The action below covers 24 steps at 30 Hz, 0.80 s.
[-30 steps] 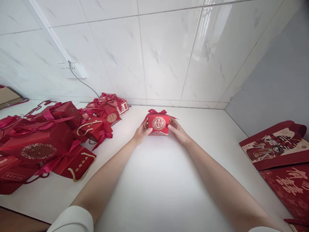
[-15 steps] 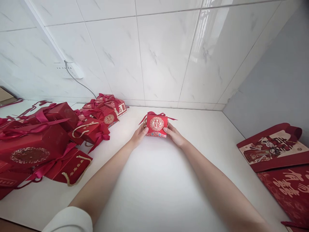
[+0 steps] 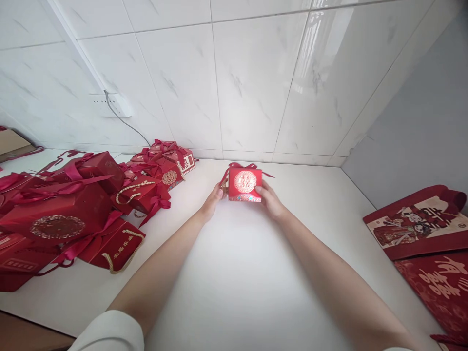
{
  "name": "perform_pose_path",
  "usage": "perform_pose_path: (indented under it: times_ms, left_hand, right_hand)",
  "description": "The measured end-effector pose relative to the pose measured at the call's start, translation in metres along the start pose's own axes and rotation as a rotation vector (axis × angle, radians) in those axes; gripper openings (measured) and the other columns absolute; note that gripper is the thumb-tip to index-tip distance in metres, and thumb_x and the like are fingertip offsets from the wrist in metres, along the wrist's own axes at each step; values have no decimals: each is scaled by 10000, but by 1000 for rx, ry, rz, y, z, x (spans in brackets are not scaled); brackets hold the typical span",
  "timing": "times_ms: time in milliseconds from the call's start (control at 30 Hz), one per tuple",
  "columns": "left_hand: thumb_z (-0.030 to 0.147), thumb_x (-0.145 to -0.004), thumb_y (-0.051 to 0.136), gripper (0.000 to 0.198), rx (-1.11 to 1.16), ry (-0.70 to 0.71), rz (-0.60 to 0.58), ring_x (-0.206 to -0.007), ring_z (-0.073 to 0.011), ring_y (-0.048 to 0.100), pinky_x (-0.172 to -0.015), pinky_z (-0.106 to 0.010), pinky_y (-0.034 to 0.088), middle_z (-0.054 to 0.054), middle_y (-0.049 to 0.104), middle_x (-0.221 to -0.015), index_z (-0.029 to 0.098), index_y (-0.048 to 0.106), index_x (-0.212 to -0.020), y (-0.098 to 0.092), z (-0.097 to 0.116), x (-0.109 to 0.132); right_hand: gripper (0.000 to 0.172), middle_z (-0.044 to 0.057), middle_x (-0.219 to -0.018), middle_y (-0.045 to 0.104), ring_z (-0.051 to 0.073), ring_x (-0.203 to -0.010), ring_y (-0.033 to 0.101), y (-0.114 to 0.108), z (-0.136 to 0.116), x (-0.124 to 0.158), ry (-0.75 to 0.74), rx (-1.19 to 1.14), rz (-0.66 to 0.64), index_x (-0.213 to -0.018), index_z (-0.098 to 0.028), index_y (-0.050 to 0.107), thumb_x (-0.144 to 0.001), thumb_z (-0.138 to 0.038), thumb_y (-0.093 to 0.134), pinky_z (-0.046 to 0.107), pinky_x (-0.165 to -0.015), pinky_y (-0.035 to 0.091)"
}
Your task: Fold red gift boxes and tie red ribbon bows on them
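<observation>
A small red gift box (image 3: 245,185) with a round pale double-happiness emblem, a patterned lower edge and a dark red ribbon bow on top is held at the far middle of the white table. My right hand (image 3: 271,200) grips its right end, thumb on the front. At the other end, my left hand (image 3: 212,201) has its fingers closed at the gold rope handle (image 3: 225,188); the fingers behind are hidden. Light glares off the emblem.
Many red gift boxes (image 3: 58,214) with ribbons are heaped on the left. Red gift bags (image 3: 417,224) lie at the right by a grey wall. A tiled wall (image 3: 256,87) closes the back, with a socket (image 3: 109,105) and cable (image 3: 127,126). A cardboard box (image 3: 13,144) is far left.
The gift box has tipped so its front faces me more upright, and its emblem now glares. My left thumb has moved off the front to the side. The view has shifted slightly.
</observation>
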<state>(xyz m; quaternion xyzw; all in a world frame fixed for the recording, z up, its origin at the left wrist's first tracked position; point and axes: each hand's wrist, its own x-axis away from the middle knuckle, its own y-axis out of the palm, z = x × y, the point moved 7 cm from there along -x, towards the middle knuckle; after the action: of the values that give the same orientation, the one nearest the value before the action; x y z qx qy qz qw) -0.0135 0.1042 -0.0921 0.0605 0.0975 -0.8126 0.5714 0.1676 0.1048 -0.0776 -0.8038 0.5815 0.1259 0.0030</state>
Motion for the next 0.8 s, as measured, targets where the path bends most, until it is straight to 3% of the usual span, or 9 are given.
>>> perform_pose_path:
  times_ms: [67, 133, 233, 300, 367, 467, 600, 700, 800]
  left_hand:
    - [693, -836, 351, 716, 4, -62, 65, -1197, -268, 526, -1020, -460, 372, -118, 561, -1291, 233, 392, -1383, -7, -7, 0]
    - [645, -864, 356, 651, 0, -107, 117, -1157, -249, 553, -998, -437, 396, -129, 582, -1239, 204, 442, -1336, -11, -11, 0]
    - [573, -869, 439, 537, -25, -106, 105, -1054, -227, 598, -961, -398, 425, -119, 631, -1114, 172, 554, -1207, -9, -11, 0]
    - [548, -849, 501, 481, -57, -97, 62, -973, -211, 614, -945, -386, 434, -99, 655, -1022, 164, 613, -1117, -4, -9, 0]
    - [538, -824, 547, 449, -92, -90, 29, -933, -204, 614, -944, -385, 435, -83, 665, -969, 160, 650, -1044, 0, -8, 0]
    - [572, -826, 514, 477, -118, -88, 32, -940, -219, 611, -937, -400, 436, -89, 676, -964, 160, 669, -1009, 2, -6, 1]
    - [648, -860, 362, 597, -18, 5, 16, -1178, -288, 526, -993, -466, 385, -105, 642, -1177, 193, 621, -1148, 3, 3, 2]
    - [617, -827, 481, 588, 33, 27, -34, -1279, -300, 445, -1042, -473, 346, -91, 562, -1319, 216, 546, -1253, 5, 3, 2]
    - [518, -774, 628, 619, -54, -9, 32, -1298, -294, 423, -1071, -477, 314, -92, 521, -1361, 225, 487, -1301, -2, -3, 0]
  right_hand:
    - [610, 45, -1451, 431, 310, -1268, 475, -15, -36, 0, -134, 23, 121, -1397, -309, 346, -858, -590, 393, 468, -925, 501]
    - [567, 6, -1462, 409, 308, -1298, 443, -32, -87, 9, -361, 59, 224, -1396, -373, 333, -892, -613, 229, 486, -903, 493]
    - [629, -4, -1444, 411, 342, -1341, 373, -40, -153, 34, -654, 269, 200, -1362, -365, 410, -858, -693, 223, 518, -920, 464]
    - [677, 12, -1404, 444, 342, -1349, 363, -39, -173, 47, -718, 370, 172, -1323, -345, 468, -816, -753, 280, 500, -973, 451]
    - [677, 24, -1378, 467, 335, -1348, 368, -37, -178, 52, -727, 373, 196, -1316, -338, 473, -797, -757, 355, 494, -1021, 427]
    - [688, 38, -1377, 483, 332, -1322, 402, -25, -157, 41, -643, 270, 206, -1355, -332, 412, -773, -677, 533, 513, -1049, 396]
    - [694, 75, -1366, 504, 303, -1245, 486, 2, -83, 11, -326, 144, 75, -1378, -299, 372, -785, -568, 612, 489, -1029, 421]
    - [752, 81, -1390, 480, 287, -1251, 472, 10, -30, 3, -159, 89, 39, -1374, -283, 370, -734, -509, 692, 472, -1041, 417]
    - [664, 68, -1396, 476, 281, -1259, 473, 9, -3, 5, -75, -46, -30, -1358, -294, 385, -777, -475, 649, 464, -1011, 449]
